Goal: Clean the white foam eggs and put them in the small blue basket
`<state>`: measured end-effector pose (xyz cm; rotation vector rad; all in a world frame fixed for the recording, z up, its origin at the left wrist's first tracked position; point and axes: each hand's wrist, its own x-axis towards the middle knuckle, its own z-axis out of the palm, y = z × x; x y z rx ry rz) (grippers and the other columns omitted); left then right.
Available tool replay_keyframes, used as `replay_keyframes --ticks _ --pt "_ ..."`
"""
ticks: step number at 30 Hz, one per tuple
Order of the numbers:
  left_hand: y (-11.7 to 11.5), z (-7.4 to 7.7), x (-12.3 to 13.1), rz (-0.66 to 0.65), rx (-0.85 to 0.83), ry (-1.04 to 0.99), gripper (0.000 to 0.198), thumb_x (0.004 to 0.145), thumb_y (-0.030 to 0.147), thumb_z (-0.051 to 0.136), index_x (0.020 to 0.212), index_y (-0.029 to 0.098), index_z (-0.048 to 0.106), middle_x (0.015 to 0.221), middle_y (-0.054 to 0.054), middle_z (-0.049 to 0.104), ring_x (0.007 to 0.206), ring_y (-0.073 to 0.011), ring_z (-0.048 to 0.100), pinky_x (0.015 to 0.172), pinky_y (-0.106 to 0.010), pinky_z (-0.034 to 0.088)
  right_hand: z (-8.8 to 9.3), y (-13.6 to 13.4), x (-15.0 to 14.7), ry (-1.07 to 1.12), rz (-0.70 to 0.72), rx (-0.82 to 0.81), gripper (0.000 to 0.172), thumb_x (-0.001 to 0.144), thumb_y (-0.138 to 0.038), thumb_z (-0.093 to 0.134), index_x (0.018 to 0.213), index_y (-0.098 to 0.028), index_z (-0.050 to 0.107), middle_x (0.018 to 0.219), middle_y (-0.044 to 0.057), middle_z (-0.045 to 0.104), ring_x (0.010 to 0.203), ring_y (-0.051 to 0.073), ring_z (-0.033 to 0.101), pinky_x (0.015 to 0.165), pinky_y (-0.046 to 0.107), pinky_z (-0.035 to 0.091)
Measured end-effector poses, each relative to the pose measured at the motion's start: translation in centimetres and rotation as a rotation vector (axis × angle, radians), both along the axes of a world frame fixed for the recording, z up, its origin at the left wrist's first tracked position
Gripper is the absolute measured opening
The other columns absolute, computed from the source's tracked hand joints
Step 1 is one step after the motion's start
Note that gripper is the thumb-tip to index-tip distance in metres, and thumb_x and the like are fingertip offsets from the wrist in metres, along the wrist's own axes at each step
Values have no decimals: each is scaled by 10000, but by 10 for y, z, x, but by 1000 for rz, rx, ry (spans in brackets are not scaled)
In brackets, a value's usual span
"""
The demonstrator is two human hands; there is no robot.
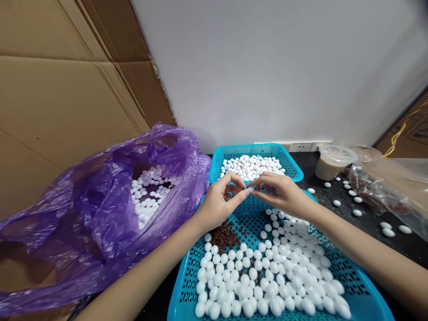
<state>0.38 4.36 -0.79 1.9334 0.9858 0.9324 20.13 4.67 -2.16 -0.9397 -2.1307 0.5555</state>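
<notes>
**Both hands pinching over blue baskets**
Left hand [217, 203] and right hand [282, 194] curled shut, fingertips touching, anything pinched too small to tell. Below them, a blue plastic mesh basket [179, 290] of white oval beads [257, 255], long axes every which way; another basket [249, 150] past the fingertips, purple plastic bag [100, 209] left of the left hand.

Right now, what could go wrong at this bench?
The left hand and right hand work above the front blue basket, so a slip could drop something among its white beads and brown granules, where it may be hard to find. Loose beads on the dark tabletop might roll off. The slack purple bag could spill its beads.
</notes>
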Motion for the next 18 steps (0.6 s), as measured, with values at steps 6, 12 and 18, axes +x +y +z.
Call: replay_keyframes --ticks 6,12,18 --pt "-1 1 -1 18 6 35 159 827 318 556 852 181 481 845 -8 529 760 -116 537 630 -216 426 -5 5 2 245 -153 -18 337 864 -198 503 1198 -242 519 1127 96 515 815 146 566 616 265 514" --pt "-3 0 0 -1 52 180 139 839 313 526 865 177 523 760 11 543 613 -85 491 541 -198 382 -2 0 -1 142 -62 -49 175 847 -200 513 1008 -188 580 1006 68 564 712 111 550 560 223 462" --pt "-7 -3 0 -142 114 582 119 806 236 489 767 180 586 669 18 592 590 -109 534 541 -219 350 3 -7 -2 -188 116 -130 126 816 -159 500 850 -176 620 597 -27 551 492 75 429 472 220 307"
